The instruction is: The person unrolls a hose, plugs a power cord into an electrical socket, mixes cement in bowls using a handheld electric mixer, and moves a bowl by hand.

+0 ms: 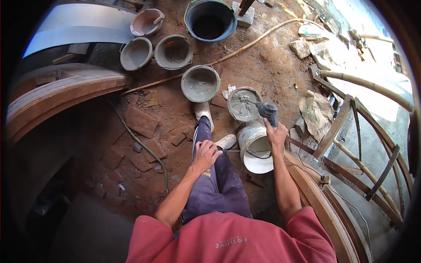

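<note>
My right hand (276, 135) is wrapped round the dark body of a power mixer (268, 113). The tool's shaft reaches left into a bucket of wet grey mix (240, 115), where its end sits in the material. Just below that bucket, a white bucket (255, 161) lies tilted beside my right forearm, with a dark cable looped over its mouth. My left hand (207, 153) rests on my left knee, fingers spread and holding nothing. Above my left foot stands another bucket with grey mix (201, 83).
Three smaller buckets (173, 51) and a large dark tub (210, 21) stand at the top. A long bamboo pole (245, 47) crosses the dirt floor. Wooden frames (335, 127) are at right, curved wood (66, 96) at left, broken tiles (142, 121) and a hose (147, 149) below.
</note>
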`<state>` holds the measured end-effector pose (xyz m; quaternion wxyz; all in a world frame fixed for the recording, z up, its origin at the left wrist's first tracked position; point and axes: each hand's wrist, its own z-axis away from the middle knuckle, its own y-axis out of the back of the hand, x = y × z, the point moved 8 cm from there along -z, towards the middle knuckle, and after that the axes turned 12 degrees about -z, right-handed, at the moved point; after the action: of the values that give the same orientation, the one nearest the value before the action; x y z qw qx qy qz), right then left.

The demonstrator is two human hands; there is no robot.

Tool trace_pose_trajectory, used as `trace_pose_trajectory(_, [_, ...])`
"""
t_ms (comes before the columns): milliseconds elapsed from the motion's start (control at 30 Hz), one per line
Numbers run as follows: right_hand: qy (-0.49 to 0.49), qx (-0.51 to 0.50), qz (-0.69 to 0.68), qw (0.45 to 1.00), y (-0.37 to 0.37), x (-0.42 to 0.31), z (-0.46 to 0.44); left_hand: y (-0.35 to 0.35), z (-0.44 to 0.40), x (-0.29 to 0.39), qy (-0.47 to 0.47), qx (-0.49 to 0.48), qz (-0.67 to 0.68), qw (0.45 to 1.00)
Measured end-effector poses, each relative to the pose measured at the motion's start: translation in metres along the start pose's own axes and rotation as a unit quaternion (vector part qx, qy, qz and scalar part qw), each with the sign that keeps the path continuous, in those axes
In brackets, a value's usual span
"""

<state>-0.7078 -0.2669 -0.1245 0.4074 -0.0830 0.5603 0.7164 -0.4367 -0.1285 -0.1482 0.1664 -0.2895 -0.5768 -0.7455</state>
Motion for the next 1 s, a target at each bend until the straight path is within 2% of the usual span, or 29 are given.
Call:
trace_pose_trajectory(67, [0.048,0.001,-0.011,0.999,-0.017,0.005,-0.001,-0.004,-0.006,-0.007,0.068,-0.036,0.027,0.997])
trace_pose_trajectory(100, [0.048,0.005,-0.010,0.999,-0.023,0.017,-0.001,-0.009,-0.006,-0.009,0.069,-0.035,0.013,0.997])
trace_pose_trajectory(167, [0.137,0.011,-0.003,0.991,-0.034,0.019,-0.002,-0.012,-0.012,-0.007,0.071,-0.036,-0.003,0.997])
trace_pose_trajectory(200, [0.139,0.017,-0.007,0.990,-0.033,0.020,-0.007,-0.012,-0.013,-0.010,0.078,-0.043,-0.021,0.996])
trace_pose_trajectory(300, [0.079,-0.067,0.015,0.994,-0.027,0.037,-0.018,-0.019,-0.015,-0.011,0.072,-0.072,-0.022,0.995])
trace_pose_trajectory(400, [0.084,-0.062,0.001,0.995,0.000,0.011,-0.008,-0.019,-0.013,-0.014,0.057,-0.051,-0.017,0.997])
trace_pose_trajectory(467, [0.052,-0.066,0.003,0.996,0.023,-0.006,0.011,-0.016,-0.009,-0.006,0.032,-0.041,0.005,0.999])
trace_pose_trajectory(567, [0.058,-0.073,0.020,0.995,0.048,-0.019,0.025,-0.016,-0.009,0.001,0.007,-0.016,0.021,1.000])
trace_pose_trajectory(667, [0.119,-0.049,-0.050,0.990,0.061,-0.036,0.026,-0.016,-0.009,0.008,0.001,-0.002,0.032,0.999])
trace_pose_trajectory(733, [0.140,-0.084,-0.006,0.986,0.043,-0.046,0.012,-0.017,-0.009,0.007,0.012,-0.003,0.023,1.000])
trace_pose_trajectory(867, [0.174,-0.130,0.094,0.972,-0.046,-0.023,-0.035,-0.029,-0.002,-0.008,0.053,-0.007,0.022,0.998])
trace_pose_trajectory(1000, [0.149,-0.165,0.130,0.966,-0.063,-0.027,-0.040,-0.039,0.001,-0.010,0.068,-0.060,0.006,0.996])
